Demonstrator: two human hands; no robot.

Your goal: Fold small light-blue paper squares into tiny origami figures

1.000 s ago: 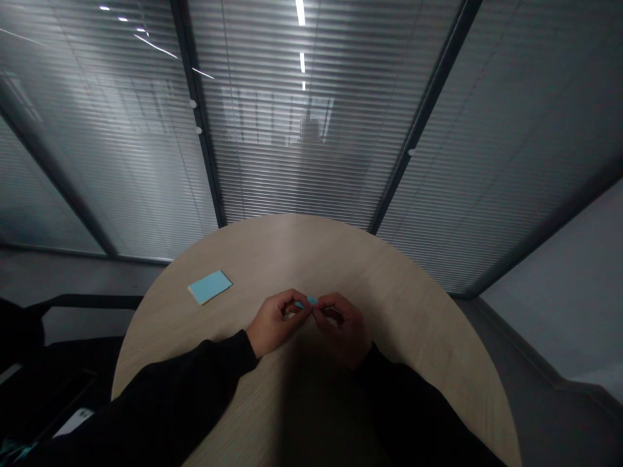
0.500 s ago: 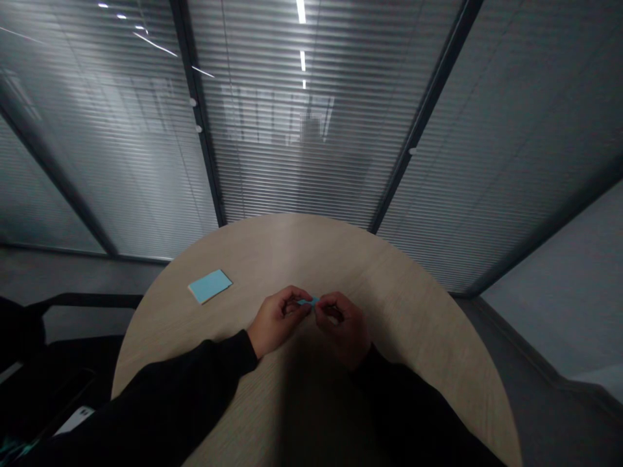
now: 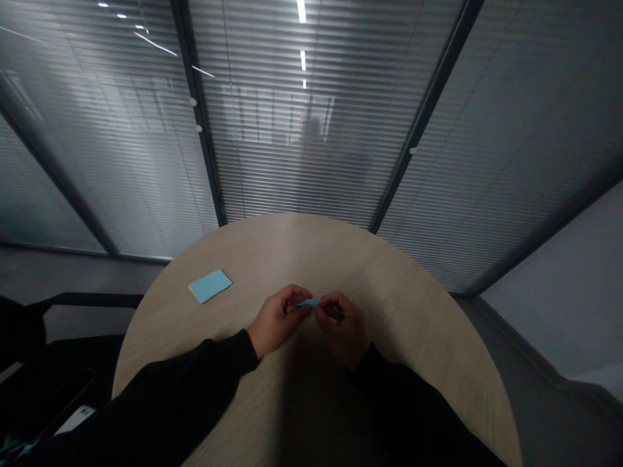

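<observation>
Between my two hands is a small piece of folded blue paper (image 3: pixel 308 302), partly covered by the fingers. My left hand (image 3: pixel 278 319) is closed, pinching the paper's left side with thumb and fingers. From the right, my right hand (image 3: pixel 344 327) pinches the paper's other end, its fingertips close to those of the left. A pad of blue sticky notes (image 3: pixel 211 286) lies flat on the round wooden table (image 3: pixel 311 246), to the left of and beyond my left hand.
Glass panels with blinds (image 3: pixel 296 168) stand beyond the table's far edge. At the left, a black chair (image 3: pixel 82 350) with an armrest is close to the table. A white object (image 3: pixel 75 418) lies on the chair, partly behind my left sleeve.
More of the blue paper now shows between my fingertips. My hands have shifted only very slightly; the sticky note pad has stayed in place.
</observation>
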